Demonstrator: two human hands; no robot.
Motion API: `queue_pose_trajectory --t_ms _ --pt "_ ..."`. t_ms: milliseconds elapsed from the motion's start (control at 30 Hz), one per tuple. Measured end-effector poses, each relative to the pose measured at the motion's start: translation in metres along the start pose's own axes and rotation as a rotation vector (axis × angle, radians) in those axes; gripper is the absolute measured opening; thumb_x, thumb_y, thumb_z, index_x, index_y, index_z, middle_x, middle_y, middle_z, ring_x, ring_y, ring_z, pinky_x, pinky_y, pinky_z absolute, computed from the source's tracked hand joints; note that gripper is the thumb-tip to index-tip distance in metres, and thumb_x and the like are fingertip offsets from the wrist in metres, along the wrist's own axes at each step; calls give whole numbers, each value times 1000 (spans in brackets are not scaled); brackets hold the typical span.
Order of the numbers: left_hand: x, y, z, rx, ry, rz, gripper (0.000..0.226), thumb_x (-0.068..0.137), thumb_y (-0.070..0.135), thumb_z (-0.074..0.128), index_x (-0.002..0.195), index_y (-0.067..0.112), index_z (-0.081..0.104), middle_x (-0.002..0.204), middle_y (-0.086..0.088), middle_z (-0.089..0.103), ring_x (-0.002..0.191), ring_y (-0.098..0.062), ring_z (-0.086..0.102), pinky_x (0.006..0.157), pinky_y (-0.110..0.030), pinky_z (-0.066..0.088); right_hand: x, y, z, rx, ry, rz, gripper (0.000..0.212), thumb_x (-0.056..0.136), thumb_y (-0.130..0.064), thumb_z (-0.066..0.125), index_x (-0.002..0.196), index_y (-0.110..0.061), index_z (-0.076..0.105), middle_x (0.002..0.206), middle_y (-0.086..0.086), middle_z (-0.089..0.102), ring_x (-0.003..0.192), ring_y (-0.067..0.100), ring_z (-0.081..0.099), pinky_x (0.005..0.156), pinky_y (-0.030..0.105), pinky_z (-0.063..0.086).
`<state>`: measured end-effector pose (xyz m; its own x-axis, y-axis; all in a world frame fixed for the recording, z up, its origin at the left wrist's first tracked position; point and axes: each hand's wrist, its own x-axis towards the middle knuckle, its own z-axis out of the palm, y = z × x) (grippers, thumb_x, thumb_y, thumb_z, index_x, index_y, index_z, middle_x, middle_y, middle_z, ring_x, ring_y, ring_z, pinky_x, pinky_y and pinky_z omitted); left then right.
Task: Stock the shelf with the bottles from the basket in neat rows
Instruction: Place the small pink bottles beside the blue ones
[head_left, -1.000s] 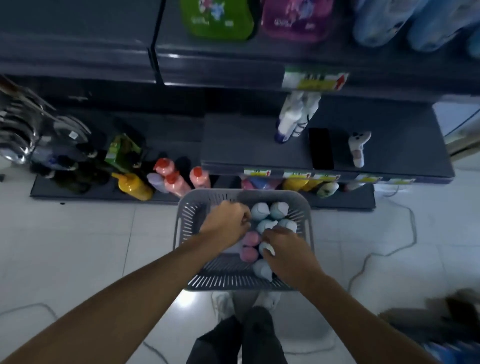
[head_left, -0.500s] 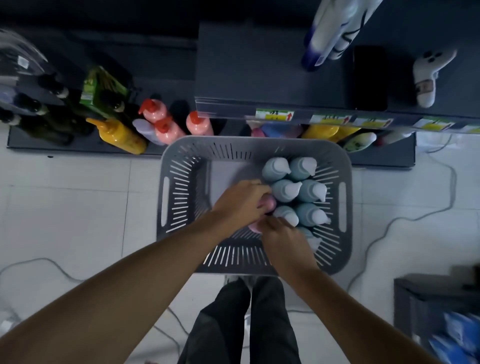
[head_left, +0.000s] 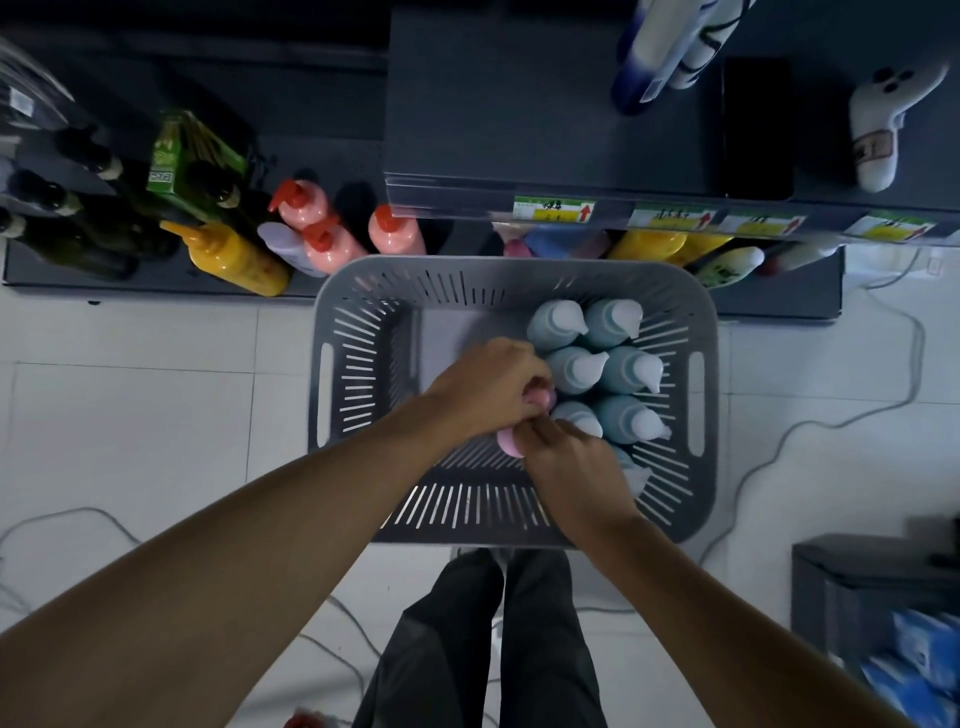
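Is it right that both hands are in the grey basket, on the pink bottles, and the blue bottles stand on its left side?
Not quite. In the head view the blue bottles stand on the right side of the basket. Both hands, left and right, are on the pink bottles.

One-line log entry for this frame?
phase: pick | left hand: on pink bottle | right hand: on pink bottle | basket: blue bottles upright
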<state>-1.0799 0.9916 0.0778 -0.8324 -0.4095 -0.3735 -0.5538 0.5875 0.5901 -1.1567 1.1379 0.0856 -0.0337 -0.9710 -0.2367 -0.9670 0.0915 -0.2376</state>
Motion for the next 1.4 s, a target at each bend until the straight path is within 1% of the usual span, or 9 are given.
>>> queue_pose_trajectory --t_ms 200,467,633,733,867,967,1133,1233,1400 --pt "1 1 -10 68 13 -61 20 78 28 71 91 14 77 83 -4 69 78 -24 62 69 -40 53 5 3 2 55 14 -12 34 52 5 83 77 -12 69 70 5 66 57 24 64 42 29 44" --pt "-9 3 -43 153 22 -63 26 79 29 70 98 13 75 91 -4 71 81 -22 62 76 -41 54 4 2 -18 167 101 31 29 56 -3 87 68 -14 62 60 4 61 51 26 60 40 25 36" --pt "-22 13 -71 216 26 -75 29 75 33 75 98 17 69 95 -1 68 86 -21 62 76 -37 51 4 4 -46 237 118 102 14 71 -9 78 78 -11 66 69 8 64 59 33 63 47 35 46" --pt "-30 25 -90 243 23 -87 33 74 31 78 102 19 67 101 -1 68 88 -23 63 75 -34 50 9 6 -74 219 132 115 10 73 -13 74 76 -11 64 69 10 65 60 36 63 49 34 43" --pt "-41 45 -120 279 0 -101 36 75 27 76 109 16 69 108 -7 68 97 -28 64 79 -35 52 15 7 -122 220 79 139 7 78 -17 69 83 -12 68 79 11 70 75 37 65 59 36 47" --pt "-51 65 -145 306 1 -111 27 74 26 74 99 15 74 101 -12 68 94 -33 65 75 -33 52 15 8 -160 213 87 139 6 77 -19 69 78 -16 65 77 11 69 78 36 63 60 33 38" --pt "-65 107 -189 398 34 -86 22 72 28 76 91 17 74 85 -9 61 83 -36 64 65 -33 47 13 8 -228 210 25 194 9 75 -24 68 84 -23 70 85 1 74 88 25 67 76 36 54" --pt "-70 136 -217 433 62 -63 24 70 28 81 91 16 76 74 -4 48 71 -33 57 60 -33 42 8 12 -265 205 65 176 8 70 -23 73 75 -26 67 75 -6 70 82 20 68 73 34 55" --pt "-77 181 -261 483 104 12 26 70 31 85 88 14 77 82 -7 61 66 -29 57 56 -30 42 -1 18 -326 114 92 136 15 67 -30 76 68 -28 61 68 -14 63 78 16 65 65 27 45"
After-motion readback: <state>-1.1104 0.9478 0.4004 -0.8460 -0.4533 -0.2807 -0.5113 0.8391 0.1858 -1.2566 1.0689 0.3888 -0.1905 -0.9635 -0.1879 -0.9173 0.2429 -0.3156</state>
